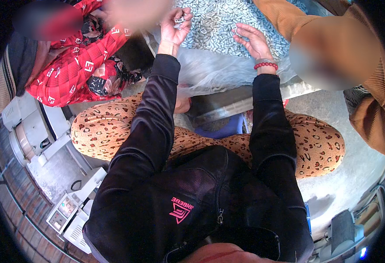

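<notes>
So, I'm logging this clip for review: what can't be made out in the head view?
- Small metal part in the left hand: too small for its shape; fingers cover it.
- Right hand grip: the piece is tiny.
- Pile of small pale pieces: cut off at the top edge.
- Co-workers' faces: blurred.

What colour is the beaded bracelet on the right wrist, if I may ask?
Red; the bracelet shows best in the head view.

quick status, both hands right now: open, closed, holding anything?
Left hand: closed, fingertips pinching a small pale part above the pile of parts.
Right hand: partly curled, a small part at its fingertips; firm grip cannot be told.
</notes>
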`<state>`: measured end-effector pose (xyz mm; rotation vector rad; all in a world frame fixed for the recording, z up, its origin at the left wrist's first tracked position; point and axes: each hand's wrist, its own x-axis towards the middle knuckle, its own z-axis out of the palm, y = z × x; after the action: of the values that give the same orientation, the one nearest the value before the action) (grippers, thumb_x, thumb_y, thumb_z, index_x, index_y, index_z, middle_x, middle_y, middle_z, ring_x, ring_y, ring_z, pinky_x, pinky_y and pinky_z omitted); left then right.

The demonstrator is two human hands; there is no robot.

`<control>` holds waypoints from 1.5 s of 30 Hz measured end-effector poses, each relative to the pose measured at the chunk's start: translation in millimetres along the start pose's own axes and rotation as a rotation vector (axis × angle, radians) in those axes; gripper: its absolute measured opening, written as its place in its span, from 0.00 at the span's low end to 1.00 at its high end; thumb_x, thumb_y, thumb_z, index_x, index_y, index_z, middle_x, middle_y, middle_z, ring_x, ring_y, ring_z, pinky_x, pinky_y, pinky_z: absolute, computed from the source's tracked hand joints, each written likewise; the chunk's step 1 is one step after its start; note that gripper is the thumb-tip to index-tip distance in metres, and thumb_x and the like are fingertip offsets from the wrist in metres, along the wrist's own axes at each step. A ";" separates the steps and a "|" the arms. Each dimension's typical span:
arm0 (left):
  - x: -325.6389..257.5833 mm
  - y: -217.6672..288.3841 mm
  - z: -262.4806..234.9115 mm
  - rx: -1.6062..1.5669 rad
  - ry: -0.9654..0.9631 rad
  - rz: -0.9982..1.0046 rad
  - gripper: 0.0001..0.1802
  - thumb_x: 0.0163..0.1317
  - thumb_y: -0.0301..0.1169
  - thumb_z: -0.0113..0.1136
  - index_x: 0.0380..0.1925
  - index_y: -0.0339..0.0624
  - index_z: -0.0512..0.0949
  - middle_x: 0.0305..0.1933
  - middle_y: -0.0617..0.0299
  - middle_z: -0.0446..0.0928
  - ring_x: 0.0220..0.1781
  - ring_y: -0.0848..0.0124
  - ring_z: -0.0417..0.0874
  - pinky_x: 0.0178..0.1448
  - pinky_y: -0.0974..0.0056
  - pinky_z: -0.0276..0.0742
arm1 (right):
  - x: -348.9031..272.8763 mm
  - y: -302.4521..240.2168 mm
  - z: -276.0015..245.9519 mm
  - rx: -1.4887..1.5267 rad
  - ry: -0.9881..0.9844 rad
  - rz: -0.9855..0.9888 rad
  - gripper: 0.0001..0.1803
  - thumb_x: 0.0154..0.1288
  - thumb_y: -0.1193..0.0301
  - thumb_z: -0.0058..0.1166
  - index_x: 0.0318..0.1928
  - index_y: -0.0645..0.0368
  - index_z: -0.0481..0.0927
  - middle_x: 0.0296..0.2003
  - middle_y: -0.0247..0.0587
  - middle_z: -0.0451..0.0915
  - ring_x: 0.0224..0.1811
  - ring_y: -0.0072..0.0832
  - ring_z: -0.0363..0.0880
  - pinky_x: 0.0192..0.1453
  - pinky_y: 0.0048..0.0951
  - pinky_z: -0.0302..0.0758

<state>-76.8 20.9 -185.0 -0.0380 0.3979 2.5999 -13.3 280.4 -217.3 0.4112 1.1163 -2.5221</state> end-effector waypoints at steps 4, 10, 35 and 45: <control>5.0 0.0 8.3 0.443 0.288 -0.109 0.07 0.58 0.28 0.55 0.31 0.35 0.70 0.30 0.60 0.69 0.26 0.76 0.66 0.18 0.79 0.57 | -5.2 -4.2 -3.1 0.146 0.048 0.081 0.14 0.59 0.80 0.50 0.46 0.68 0.69 0.44 0.51 0.74 0.45 0.42 0.76 0.53 0.43 0.74; 3.7 -37.1 -31.8 2.366 0.532 -0.167 0.18 0.48 0.48 0.62 0.28 0.45 0.82 0.27 0.52 0.80 0.32 0.59 0.81 0.40 0.59 0.75 | -10.6 -11.9 0.3 0.292 0.018 0.131 0.12 0.59 0.79 0.51 0.43 0.64 0.70 0.45 0.51 0.74 0.49 0.47 0.73 0.51 0.60 0.70; 12.2 -35.0 27.9 0.669 0.192 -0.178 0.11 0.58 0.32 0.50 0.33 0.35 0.73 0.26 0.65 0.68 0.25 0.80 0.66 0.17 0.78 0.56 | -8.8 17.4 13.6 -1.551 0.469 -0.144 0.18 0.44 0.57 0.64 0.30 0.57 0.81 0.27 0.49 0.80 0.32 0.45 0.79 0.37 0.39 0.74; 27.4 -75.7 -17.4 2.298 0.554 -0.171 0.18 0.41 0.40 0.68 0.26 0.35 0.81 0.29 0.43 0.78 0.35 0.51 0.80 0.42 0.56 0.74 | 5.3 6.8 -11.7 -0.700 0.327 -0.117 0.13 0.47 0.69 0.64 0.19 0.60 0.72 0.17 0.30 0.73 0.19 0.16 0.69 0.24 0.20 0.69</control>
<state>-64.6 91.8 -225.1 0.0141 2.7967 0.6019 -13.8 283.9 -231.4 0.5735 2.0841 -1.9995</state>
